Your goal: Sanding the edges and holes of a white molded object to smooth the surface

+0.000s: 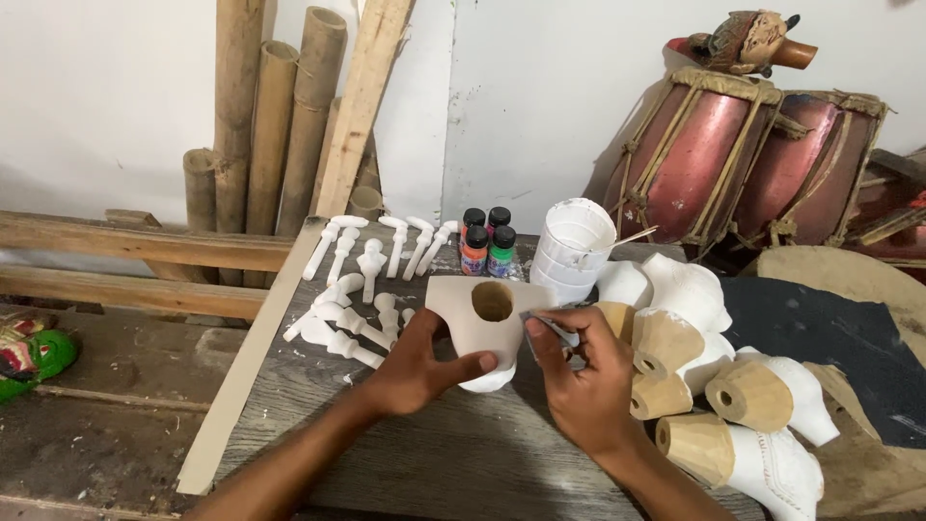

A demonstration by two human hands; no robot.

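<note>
My left hand [417,365] grips a white-primed carved wooden piece [478,328] with a round hole in its bare flat face, held above a grey wooden board [453,453]. My right hand [582,371] pinches a small grey scrap of sandpaper [554,330] against the piece's right edge. Several similar carved pieces [733,386], white with bare wood ends, lie in a heap just right of my right hand.
Several small white turned pegs [371,260] lie on the board's far left. Small paint bottles [487,243] and a white-smeared cup [572,246] stand behind. Bamboo poles [289,125] and planks lean on the wall. Red drums [743,159] sit at right; a green mask [34,355] at left.
</note>
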